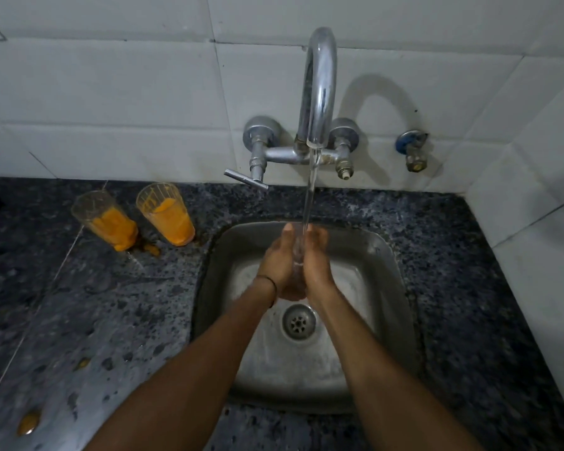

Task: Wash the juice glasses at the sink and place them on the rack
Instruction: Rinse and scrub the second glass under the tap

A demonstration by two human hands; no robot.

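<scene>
Two clear juice glasses smeared with orange pulp stand on the dark granite counter left of the sink, the left glass [106,222] and the right glass [166,216]. My left hand [279,260] and my right hand [316,258] are pressed together over the steel sink [385,255], under the running stream from the faucet [319,89]. Between the palms is what looks like a clear glass [296,245], upright, with water falling into it. Most of it is hidden by my hands. No rack is in view.
Orange spills lie by the glasses [150,249] and near the counter's front left [28,423]. The tap lever [245,179] juts out left of the spout. A second valve [412,151] sits on the tiled wall at right. The drain [298,322] is below my wrists.
</scene>
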